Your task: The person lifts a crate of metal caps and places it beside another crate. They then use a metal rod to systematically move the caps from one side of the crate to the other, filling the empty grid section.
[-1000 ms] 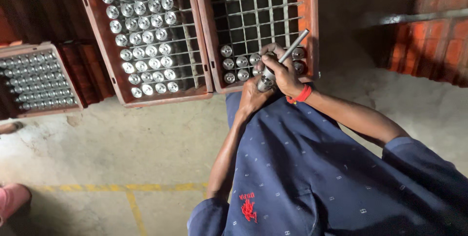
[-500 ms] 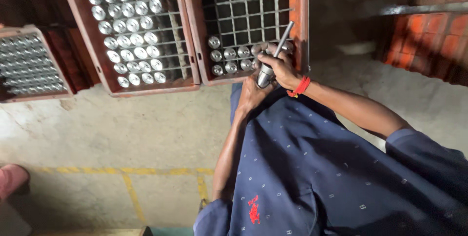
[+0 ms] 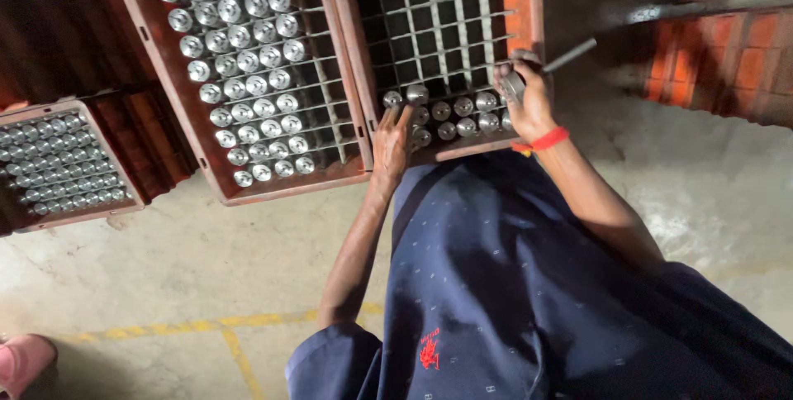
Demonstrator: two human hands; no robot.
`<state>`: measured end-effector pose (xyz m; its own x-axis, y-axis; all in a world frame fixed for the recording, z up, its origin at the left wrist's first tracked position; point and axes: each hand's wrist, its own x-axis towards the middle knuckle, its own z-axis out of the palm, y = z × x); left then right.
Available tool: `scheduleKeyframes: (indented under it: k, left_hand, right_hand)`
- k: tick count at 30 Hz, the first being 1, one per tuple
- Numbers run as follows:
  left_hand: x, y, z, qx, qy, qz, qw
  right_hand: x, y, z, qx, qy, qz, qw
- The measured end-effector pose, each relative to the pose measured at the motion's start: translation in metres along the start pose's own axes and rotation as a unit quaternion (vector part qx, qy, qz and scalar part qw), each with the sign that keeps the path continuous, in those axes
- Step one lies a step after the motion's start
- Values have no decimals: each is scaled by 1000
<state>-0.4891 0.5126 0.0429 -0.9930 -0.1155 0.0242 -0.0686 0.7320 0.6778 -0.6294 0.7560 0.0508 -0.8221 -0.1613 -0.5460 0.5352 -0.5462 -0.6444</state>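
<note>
- The left hand [image 3: 391, 140] is resting with fingers spread apart on the near rim of the partly filled crate [image 3: 522, 3], top centre, touching a metal cylinder [image 3: 417, 93].
- The right hand [image 3: 527, 96] is clamping a thin metal rod [image 3: 570, 54] right of it, over the cylinder row.
- A fuller crate [image 3: 149, 32] is sitting upper left.

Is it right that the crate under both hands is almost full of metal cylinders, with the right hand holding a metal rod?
Not quite. The head view shows the crate mostly empty, cylinders only in its nearest rows. The right hand does hold the metal rod; the left hand rests at the crate's edge.
</note>
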Motion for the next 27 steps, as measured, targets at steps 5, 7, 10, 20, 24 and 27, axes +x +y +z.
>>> scheduleKeyframes:
  k: [5,7,10,20,24,27]
  left_hand:
    - [19,-41,-63,78,181,-139,971]
    - [40,-64,-91,212,260,-123,934]
    - [70,-86,-111,169,261,-164,936]
    - [62,-84,-143,66,292,-115,947]
    - [24,-68,-127,-511,312,-166,784]
    - [28,-42,-72,-663,266,-228,661]
  right_hand:
    - [-27,7,-8,-17,49,37,998]
    - [-32,4,-11,-45,47,33,997]
    - [-32,6,-11,-66,36,34,997]
    - [-37,30,-17,-103,36,37,993]
    - [-49,39,-18,-109,49,58,991]
    - [-47,49,0,-126,33,67,989]
